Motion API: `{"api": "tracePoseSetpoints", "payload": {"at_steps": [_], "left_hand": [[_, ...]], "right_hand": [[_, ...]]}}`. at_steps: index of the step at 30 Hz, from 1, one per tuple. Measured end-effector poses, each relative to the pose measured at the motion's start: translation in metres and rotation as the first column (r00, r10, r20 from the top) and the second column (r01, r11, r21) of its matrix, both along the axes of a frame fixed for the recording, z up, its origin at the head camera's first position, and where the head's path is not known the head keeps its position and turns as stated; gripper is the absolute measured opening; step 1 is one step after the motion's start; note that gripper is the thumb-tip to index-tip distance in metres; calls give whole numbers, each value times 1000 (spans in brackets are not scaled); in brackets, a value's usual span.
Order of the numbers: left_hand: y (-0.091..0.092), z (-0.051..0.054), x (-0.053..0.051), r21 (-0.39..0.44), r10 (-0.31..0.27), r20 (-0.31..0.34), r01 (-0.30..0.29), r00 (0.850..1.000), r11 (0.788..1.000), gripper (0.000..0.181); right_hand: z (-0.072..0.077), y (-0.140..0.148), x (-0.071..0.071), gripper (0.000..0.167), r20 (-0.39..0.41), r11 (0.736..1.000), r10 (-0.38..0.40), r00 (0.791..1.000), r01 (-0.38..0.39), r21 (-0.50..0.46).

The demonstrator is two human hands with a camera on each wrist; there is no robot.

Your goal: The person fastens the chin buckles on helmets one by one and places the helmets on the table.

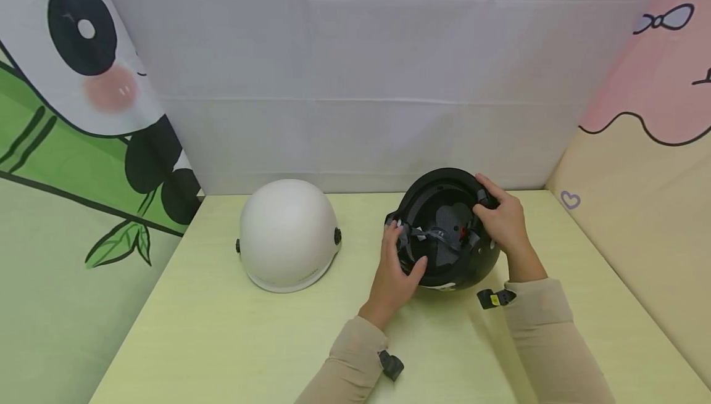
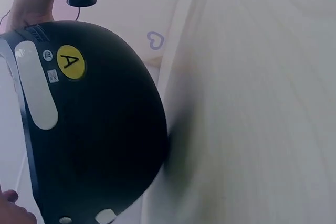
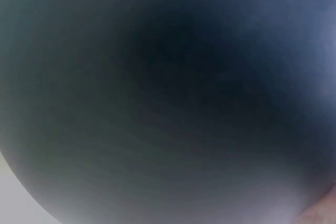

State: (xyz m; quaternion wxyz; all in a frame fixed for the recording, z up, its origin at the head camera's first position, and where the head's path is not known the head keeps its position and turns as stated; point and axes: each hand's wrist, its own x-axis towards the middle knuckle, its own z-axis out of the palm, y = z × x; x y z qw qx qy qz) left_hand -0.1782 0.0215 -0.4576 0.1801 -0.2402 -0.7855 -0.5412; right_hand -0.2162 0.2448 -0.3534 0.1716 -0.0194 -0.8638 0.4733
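Note:
Both hands hold a black helmet point(image 1: 478, 266) on the right side of the table, its hollow turned up toward the head camera. My left hand point(image 1: 393, 277) grips its left rim, thumb at the lower edge. On the upper right rim, my right hand point(image 1: 504, 222) pinches with the thumb inside. Dark straps point(image 1: 441, 237) and a small red piece point(image 1: 463, 232) lie within the padded lining. In the left wrist view, the outer shell carries a yellow round sticker point(image 2: 71, 62) marked A. The dark shell point(image 3: 168, 103) fills most of the right wrist view, blurred.
A white helmet point(image 1: 289, 234) stands dome up on the pale yellow table point(image 1: 233, 342), left of the black one. Behind the table hangs a creased white sheet point(image 1: 355, 83). Printed cartoon cloths flank it on both sides.

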Motion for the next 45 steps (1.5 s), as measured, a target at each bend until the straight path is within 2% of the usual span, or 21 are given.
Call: {"api": "tracePoseSetpoints", "payload": {"at_steps": [3,6,10,12,15,20,23,26,31,35,41,45], "left_hand": [[4,9,1,-28,-57,-35,56,998,998,68],[10,18,1,-77,-129,-70,123,989,989,70],[17,24,3,-139,-202,-60,192,978,972,73],[20,26,4,-155,-228,-19,222,974,963,73],[23,29,5,-136,-269,56,274,962,952,72],[26,31,5,-19,-367,185,377,912,926,69],[28,30,3,6,-409,215,418,887,909,69],[30,30,0,-23,-422,217,437,880,899,70],[31,34,-4,-126,-423,225,456,878,881,72],[32,36,-7,-212,-426,225,470,876,857,72],[32,38,-13,-251,-451,250,507,857,825,70],[32,39,-15,-260,-451,258,511,854,819,67]], "right_hand": [[1,-1,-1,65,0,1000,-4,1000,4,0],[1,-2,-1,64,-2,1000,-3,1000,3,-5],[1,-3,0,65,7,1000,4,1000,-3,-3],[1,-3,0,65,11,1000,6,1000,-6,0],[1,-3,0,66,15,1000,8,1000,-8,-2],[1,-3,0,65,24,1000,5,1000,-5,3],[1,-3,0,64,27,1000,9,1000,-9,7],[1,-3,0,65,23,1000,18,1000,-18,10],[1,-5,-1,66,4,1000,23,1000,-23,21],[2,-6,-1,66,-10,999,23,1000,-23,28],[1,-7,-2,65,-17,999,29,999,-29,37],[2,-6,-3,63,-8,998,56,998,-56,26]]}}
